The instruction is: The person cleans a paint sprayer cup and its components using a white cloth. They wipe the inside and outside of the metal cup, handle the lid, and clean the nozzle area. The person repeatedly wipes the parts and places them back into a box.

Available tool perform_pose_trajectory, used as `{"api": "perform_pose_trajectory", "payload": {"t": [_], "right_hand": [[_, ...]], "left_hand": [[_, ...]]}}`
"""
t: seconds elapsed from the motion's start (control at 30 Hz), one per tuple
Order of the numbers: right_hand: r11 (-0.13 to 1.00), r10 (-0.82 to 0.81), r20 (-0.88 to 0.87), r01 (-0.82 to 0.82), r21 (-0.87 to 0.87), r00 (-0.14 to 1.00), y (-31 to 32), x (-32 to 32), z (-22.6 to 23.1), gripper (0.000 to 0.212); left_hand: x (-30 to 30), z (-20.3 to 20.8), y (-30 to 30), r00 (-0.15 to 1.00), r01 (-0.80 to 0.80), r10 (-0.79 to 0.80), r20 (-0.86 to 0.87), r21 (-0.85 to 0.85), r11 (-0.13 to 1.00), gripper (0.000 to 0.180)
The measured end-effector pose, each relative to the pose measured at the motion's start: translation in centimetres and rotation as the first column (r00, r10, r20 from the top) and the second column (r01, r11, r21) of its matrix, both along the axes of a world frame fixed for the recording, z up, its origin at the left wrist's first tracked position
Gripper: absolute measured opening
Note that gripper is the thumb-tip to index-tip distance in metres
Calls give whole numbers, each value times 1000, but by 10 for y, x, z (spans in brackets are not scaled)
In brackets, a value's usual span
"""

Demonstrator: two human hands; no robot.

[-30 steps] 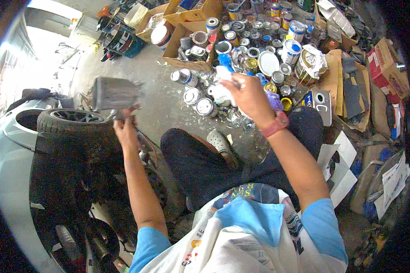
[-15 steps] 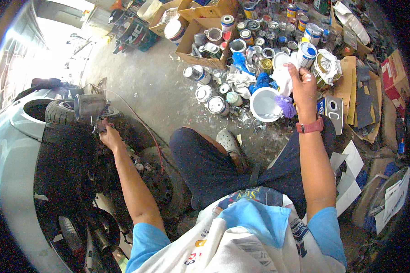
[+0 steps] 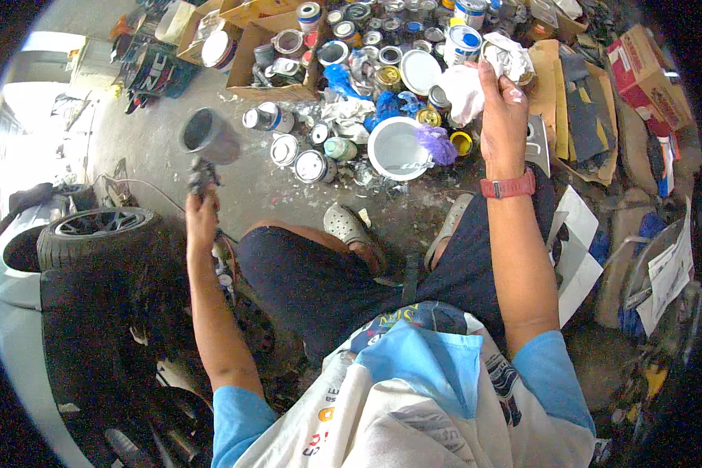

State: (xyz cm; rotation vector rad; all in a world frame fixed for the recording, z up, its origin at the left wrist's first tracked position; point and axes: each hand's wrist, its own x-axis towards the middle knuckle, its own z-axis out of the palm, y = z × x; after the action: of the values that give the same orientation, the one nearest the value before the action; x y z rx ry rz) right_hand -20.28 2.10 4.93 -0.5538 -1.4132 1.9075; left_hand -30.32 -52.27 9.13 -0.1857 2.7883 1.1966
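My left hand [image 3: 202, 212] is closed round the handle of a spray gun [image 3: 203, 175], held up over the floor. A grey metal cup [image 3: 204, 134], open at the top and slightly blurred, sits on the gun. My right hand [image 3: 504, 125], with a red watch on the wrist, pinches a crumpled white rag [image 3: 462, 95] above the paint cans. Below and left of the rag stands a white bucket [image 3: 376, 160] with a bunched purple cloth [image 3: 437, 146] over its rim. A can with a blue-marked lid [image 3: 464, 45] stands just beyond the rag.
Several paint cans [image 3: 313, 165] and cardboard boxes [image 3: 249, 62] crowd the floor ahead. At left are a tyre [image 3: 101, 232] and a silver car panel [image 3: 15, 366]; a thin hose [image 3: 144, 183] crosses the floor. Cardboard sheets [image 3: 550, 86] lie at right.
The view has swung right. My left hand has brought the spray gun and cup away from the tyre, out over the floor. My right hand still holds the rag, now a little higher in view.
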Motion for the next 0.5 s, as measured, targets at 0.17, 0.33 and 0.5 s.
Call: {"api": "perform_pose_trajectory", "payload": {"t": [0.17, 0.33, 0.5], "right_hand": [[999, -21, 14, 22, -33, 1000, 11, 10, 4, 38], [996, -20, -35, 17, -93, 999, 16, 9, 3, 37], [991, 3, -54, -11, -134, 999, 15, 5, 4, 38]], "left_hand": [[4, -40, 85, 770, 366, -556, -312, -499, 786, 81], [6, -58, 137, 819, 388, -567, -87, -644, 659, 88], [5, -77, 171, 720, 369, -685, -111, -774, 514, 92]]}}
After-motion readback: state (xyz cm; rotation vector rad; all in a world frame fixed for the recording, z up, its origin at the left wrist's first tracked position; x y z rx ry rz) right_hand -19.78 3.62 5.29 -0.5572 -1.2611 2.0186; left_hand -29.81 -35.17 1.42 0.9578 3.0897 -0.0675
